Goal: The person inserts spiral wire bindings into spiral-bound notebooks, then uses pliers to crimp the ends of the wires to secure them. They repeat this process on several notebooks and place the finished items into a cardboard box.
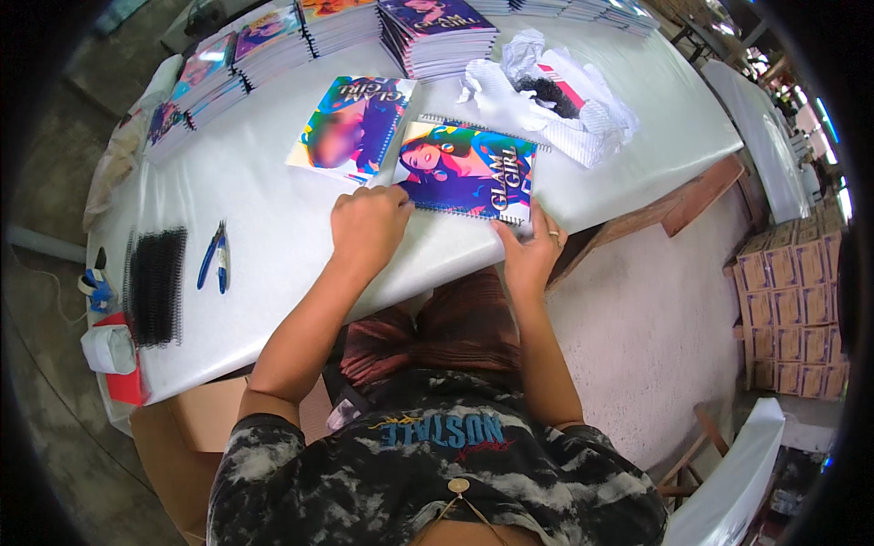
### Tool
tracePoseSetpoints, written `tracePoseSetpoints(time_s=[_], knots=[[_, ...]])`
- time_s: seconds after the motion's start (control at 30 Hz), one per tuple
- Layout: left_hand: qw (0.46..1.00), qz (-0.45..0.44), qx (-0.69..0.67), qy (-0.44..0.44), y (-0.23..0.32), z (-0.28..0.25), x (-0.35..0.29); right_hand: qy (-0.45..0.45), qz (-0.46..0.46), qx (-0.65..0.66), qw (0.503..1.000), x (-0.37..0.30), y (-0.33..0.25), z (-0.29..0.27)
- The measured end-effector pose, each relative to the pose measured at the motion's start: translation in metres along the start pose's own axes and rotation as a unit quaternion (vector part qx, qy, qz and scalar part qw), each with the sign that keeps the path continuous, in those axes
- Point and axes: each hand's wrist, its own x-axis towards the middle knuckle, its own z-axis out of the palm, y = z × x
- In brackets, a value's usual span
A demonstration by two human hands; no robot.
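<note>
A colourful notebook (469, 173) lies turned sideways near the table's front edge, with a dark spiral coil along its near edge. At its near left corner, my left hand (369, 223) is closed, fingertips pinched at the coil's end. My right hand (533, 250) grips the near right corner between thumb and fingers. Another spiral coil edge shows beyond the notebook, seemingly from one beneath it. Just to the left lies a second notebook (350, 127) with the same cover style.
Blue-handled pliers (215, 257) and a bunch of black plastic coils (157, 287) lie at left, near a tape dispenser (98, 289). Crumpled white paper (583, 127) holds small black pieces. Notebook stacks (432, 36) line the table's far side. Cartons (792, 300) stand at right.
</note>
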Motion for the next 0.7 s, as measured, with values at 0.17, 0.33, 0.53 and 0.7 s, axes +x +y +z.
tracePoseSetpoints(time_s=[0.17,0.33,0.53,0.7], knots=[[0.920,0.161,0.161,0.319,-0.064,-0.010,0.021,-0.011,0.009,0.001,1.000,-0.002,-0.008,-0.007],[0.978,0.024,-0.121,0.169,-0.095,-0.037,-0.031,0.061,-0.081,0.089,0.991,-0.011,-0.035,-0.017],[0.863,0.116,-0.440,0.219,-0.081,-0.082,-0.141,-0.291,-0.062,0.559,0.774,0.004,-0.119,-0.041],[0.793,0.027,-0.571,0.210,-0.102,-0.046,-0.143,-0.419,-0.113,0.503,0.748,-0.001,-0.130,-0.023]])
